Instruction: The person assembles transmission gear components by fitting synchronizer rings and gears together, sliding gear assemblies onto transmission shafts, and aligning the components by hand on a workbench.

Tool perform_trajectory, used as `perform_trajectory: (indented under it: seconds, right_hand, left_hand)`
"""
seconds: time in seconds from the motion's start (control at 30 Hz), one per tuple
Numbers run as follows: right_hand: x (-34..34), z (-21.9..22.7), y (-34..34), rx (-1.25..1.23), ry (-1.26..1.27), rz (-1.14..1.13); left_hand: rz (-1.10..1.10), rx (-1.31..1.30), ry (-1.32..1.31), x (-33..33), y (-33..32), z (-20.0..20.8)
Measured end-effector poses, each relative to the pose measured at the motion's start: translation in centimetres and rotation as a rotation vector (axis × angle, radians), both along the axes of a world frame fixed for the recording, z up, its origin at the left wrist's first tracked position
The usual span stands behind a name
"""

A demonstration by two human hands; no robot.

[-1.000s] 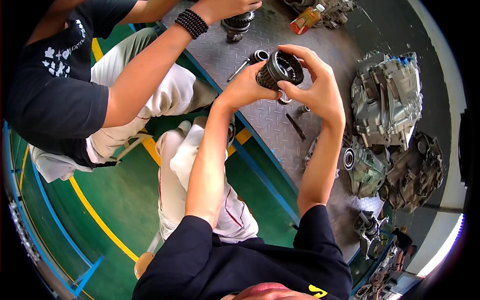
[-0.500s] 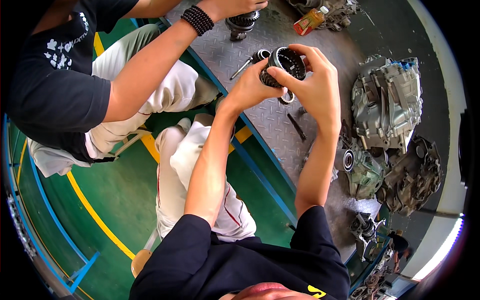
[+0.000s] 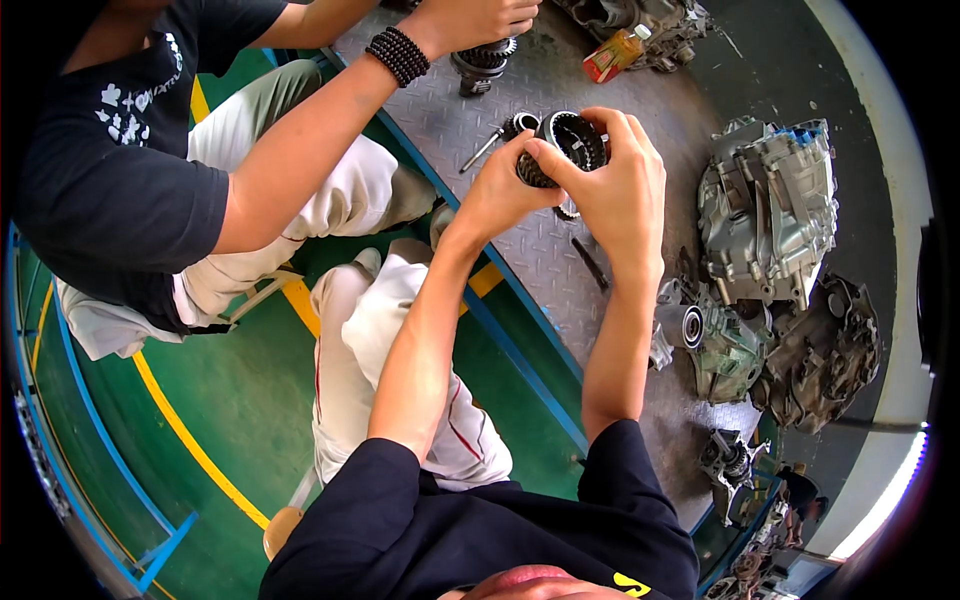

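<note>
Above the metal bench, both my hands grip a dark toothed gear ring (image 3: 575,135), its round opening tilted up toward me. My left hand (image 3: 505,190) is closed on its near left side. Around the right side curl the fingers of my right hand (image 3: 615,165), with the thumb across the near edge. Partly hidden behind the ring, a smaller metal ring (image 3: 567,210) rests on the bench. A shaft with a gear (image 3: 500,138) lies just left of my hands. Nearer me on the plate is a dark narrow bar (image 3: 590,262).
At the left sits a co-worker, whose hand (image 3: 480,18) is over a gear assembly (image 3: 483,68). A drink bottle (image 3: 615,54) lies at the back. Large gearbox housings (image 3: 768,212) and a cylindrical part (image 3: 685,326) line the right. The bench's blue edge (image 3: 535,310) runs diagonally.
My hands and the gear ring have shifted slightly, the right hand a little left and nearer me. The smaller ring is now more covered. My grip on the gear ring stays.
</note>
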State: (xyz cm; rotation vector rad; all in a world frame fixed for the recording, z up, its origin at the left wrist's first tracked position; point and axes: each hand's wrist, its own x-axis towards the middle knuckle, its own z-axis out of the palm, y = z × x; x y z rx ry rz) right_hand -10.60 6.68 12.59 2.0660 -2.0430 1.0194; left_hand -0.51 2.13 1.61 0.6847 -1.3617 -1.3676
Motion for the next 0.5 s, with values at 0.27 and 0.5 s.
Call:
perform_trajectory:
  seconds: [0.27, 0.5]
  right_hand:
    - [0.8, -0.1, -0.1, -0.043, -0.007, -0.037]
    - [1.2, 0.0, 0.0, -0.012, -0.021, -0.084]
  left_hand:
    - [0.026, 0.027, -0.008, -0.3, 0.0, -0.3]
    - [0.107, 0.014, 0.032, -1.0, 0.4, -0.4]
